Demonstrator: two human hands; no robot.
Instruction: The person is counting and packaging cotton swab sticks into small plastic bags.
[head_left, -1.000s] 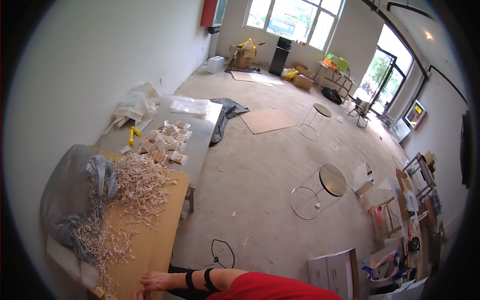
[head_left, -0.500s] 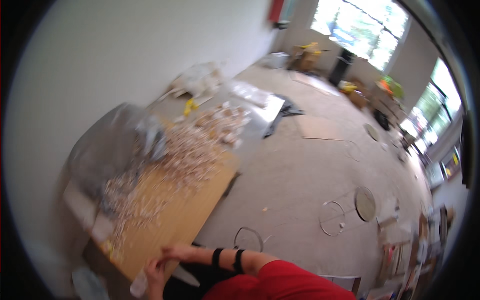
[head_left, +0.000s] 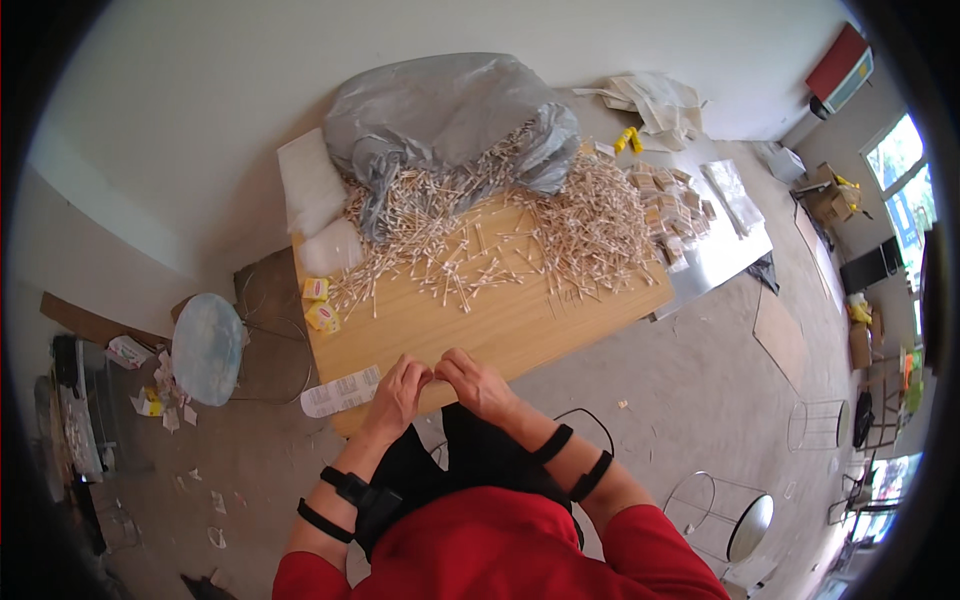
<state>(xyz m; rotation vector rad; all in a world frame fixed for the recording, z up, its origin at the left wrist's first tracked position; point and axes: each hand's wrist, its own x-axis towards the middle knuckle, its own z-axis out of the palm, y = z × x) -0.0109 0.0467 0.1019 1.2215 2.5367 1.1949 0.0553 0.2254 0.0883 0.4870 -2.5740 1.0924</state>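
Over the front edge of the wooden table, my left hand and my right hand meet fingertip to fingertip. Both are closed in a pinch; whatever they hold is too small or hidden to make out. A white printed strip of labels with a rounded end lies at the table edge against my left hand. Beyond my hands, loose cotton swabs are heaped across the table. More of them spill from a large grey plastic bag.
Small yellow boxes sit at the table's left edge, near clear plastic bags. Bundled packs of swabs lie on a metal surface at right. A round stool stands left, another stool lower right.
My view has swung left and steadied, so the table now lies straight ahead. My hands stay together at its front edge, and the label strip shows clearly now.
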